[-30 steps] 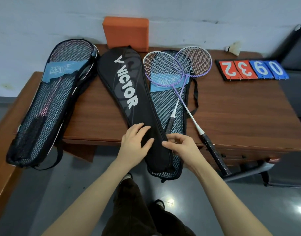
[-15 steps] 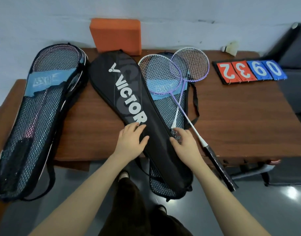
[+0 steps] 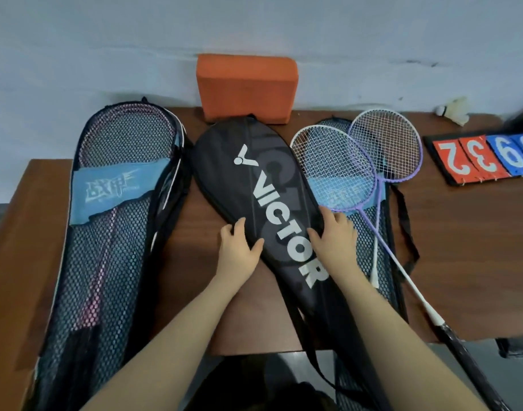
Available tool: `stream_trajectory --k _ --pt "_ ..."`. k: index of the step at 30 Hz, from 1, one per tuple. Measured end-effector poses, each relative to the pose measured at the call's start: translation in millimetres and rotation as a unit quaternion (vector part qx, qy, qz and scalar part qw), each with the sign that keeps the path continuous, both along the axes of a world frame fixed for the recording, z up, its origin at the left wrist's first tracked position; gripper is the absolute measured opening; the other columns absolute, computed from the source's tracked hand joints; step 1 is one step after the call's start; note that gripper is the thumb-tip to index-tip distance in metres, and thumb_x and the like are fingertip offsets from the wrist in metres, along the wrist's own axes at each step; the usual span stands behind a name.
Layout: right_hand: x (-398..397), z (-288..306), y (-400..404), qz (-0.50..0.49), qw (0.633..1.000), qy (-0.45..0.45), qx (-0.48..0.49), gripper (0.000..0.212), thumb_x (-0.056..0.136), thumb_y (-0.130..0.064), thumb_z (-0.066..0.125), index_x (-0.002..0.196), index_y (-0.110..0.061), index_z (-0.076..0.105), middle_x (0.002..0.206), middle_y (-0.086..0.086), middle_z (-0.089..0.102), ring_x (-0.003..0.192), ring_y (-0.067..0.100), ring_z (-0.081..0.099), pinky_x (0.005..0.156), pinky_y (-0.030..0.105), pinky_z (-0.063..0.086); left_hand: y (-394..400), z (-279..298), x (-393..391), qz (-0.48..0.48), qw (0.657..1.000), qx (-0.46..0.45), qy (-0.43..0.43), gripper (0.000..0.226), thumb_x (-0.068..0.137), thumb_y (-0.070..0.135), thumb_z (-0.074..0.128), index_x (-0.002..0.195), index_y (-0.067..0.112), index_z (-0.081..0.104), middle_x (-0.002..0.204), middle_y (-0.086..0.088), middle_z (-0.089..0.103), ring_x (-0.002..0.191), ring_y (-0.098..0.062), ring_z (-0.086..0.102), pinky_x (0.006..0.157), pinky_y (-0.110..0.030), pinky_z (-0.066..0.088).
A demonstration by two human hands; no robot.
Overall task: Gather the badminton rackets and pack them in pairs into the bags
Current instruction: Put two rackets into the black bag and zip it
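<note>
Between the two hands lies the black VICTOR bag (image 3: 263, 185), slanting across the brown table (image 3: 450, 262) with its wide rounded end far from the person and its narrow end running off the near edge. On its left edge the left hand (image 3: 238, 253) has the thumb laid over the top of the fabric and the fingers at the rim, so it holds that edge; whether the fingers curl under it cannot be told. Opposite, the right hand (image 3: 336, 241) rests on the bag's right edge with the thumb on the black fabric and the fingers spread loosely outward, gripping nothing that shows. Just beyond the right hand's fingers lies a mesh bag (image 3: 370, 256), partly under the VICTOR bag, and on top of it sit two loose rackets with crossing shafts: a white-framed racket (image 3: 333, 170) nearer the hand and a purple racket (image 3: 386, 146) farther out. Well out from the left hand lies another mesh bag (image 3: 106, 247) with pink-framed rackets showing through its netting. Past the far end of the held bag an orange block (image 3: 247, 87) stands against the wall. Farther out beyond the rackets lie a score flip board (image 3: 485, 158) and a shuttlecock (image 3: 454, 109).
</note>
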State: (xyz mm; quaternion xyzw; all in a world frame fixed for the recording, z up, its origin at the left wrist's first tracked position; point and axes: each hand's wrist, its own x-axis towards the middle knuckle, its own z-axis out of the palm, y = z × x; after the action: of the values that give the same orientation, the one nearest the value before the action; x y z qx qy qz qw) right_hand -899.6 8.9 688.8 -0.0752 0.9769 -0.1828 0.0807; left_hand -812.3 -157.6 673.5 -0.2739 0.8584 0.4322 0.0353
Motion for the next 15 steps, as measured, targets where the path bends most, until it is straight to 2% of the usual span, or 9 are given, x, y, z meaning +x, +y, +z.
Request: stream_trajectory --k 2,4,7,9,11,13,15 --pt "-4.1 -3.0 -4.2 -0.019 1.000 -0.017 0.007 0.053 0.088 -0.033 0.057 0.135 -0.018 0.040 0.124 0.015 0.049 0.114 0.038 0.043 0.098 0.049 0.031 -5.2 -2.6 -8.4 0.056 0.997 0.057 0.019 0.073 0.083 0.024 0.066 0.143 0.012 0.026 0.137 -0.016 0.029 0.119 -0.030 0.044 0.104 -0.030 0.034" --pt "-4.9 -4.6 -4.8 -0.024 0.999 -0.038 -0.002 0.049 0.088 -0.033 0.058 0.132 -0.017 0.044 0.120 0.015 0.052 0.111 0.038 0.046 0.097 0.049 0.034 -9.7 -3.1 -16.2 0.109 0.989 0.091 0.025 0.078 0.080 0.022 0.070 0.143 0.013 0.025 0.138 -0.013 0.028 0.116 -0.030 0.047 0.105 -0.033 0.035" --pt "-7.4 -0.5 -3.7 -0.030 0.994 -0.047 -0.094 0.042 0.085 -0.021 0.062 0.124 -0.016 0.051 0.100 0.011 0.061 0.095 0.031 0.056 0.084 0.048 0.045 -15.3 -0.1 -24.0 0.167 0.978 0.122 0.038 0.081 0.077 0.019 0.073 0.143 0.013 0.026 0.136 -0.009 0.030 0.109 -0.033 0.052 0.103 -0.037 0.038" --pt "-9.9 4.3 -2.6 -0.020 0.989 -0.042 -0.143 0.038 0.084 -0.012 0.061 0.121 -0.016 0.054 0.098 0.007 0.064 0.092 0.026 0.057 0.083 0.047 0.047 -15.9 6.4 -23.4 0.170 0.975 0.125 0.074 0.081 0.077 0.016 0.073 0.143 0.015 0.027 0.133 -0.006 0.031 0.107 -0.032 0.053 0.102 -0.038 0.040" --pt "-8.8 8.7 -0.4 -0.003 0.986 -0.016 -0.166 0.038 0.084 -0.008 0.060 0.121 -0.015 0.056 0.104 0.004 0.064 0.095 0.022 0.057 0.085 0.042 0.048 -15.9 16.4 -19.2 0.158 0.974 0.114 0.116 0.080 0.078 0.015 0.072 0.143 0.018 0.026 0.131 -0.004 0.032 0.103 -0.021 0.052 0.101 -0.034 0.041" --pt "-1.9 12.0 1.7 0.009 0.982 0.010 -0.191 0.037 0.083 -0.005 0.061 0.119 -0.013 0.058 0.104 0.001 0.063 0.095 0.019 0.057 0.084 0.033 0.046 -16.9 28.6 -11.6 0.145 0.975 0.095 0.142 0.079 0.079 0.016 0.070 0.144 0.021 0.025 0.130 -0.001 0.031 0.092 -0.005 0.048 0.096 -0.024 0.040" --pt "8.3 14.6 -0.3 0.011 0.976 0.020 -0.217 0.034 0.082 -0.004 0.062 0.116 -0.011 0.060 0.099 -0.003 0.062 0.093 0.017 0.057 0.083 0.028 0.044 -19.6 34.3 -1.1 0.136 0.977 0.077 0.147 0.078 0.081 0.018 0.069 0.144 0.024 0.024 0.129 0.002 0.028 0.092 -0.002 0.046 0.091 -0.017 0.037"
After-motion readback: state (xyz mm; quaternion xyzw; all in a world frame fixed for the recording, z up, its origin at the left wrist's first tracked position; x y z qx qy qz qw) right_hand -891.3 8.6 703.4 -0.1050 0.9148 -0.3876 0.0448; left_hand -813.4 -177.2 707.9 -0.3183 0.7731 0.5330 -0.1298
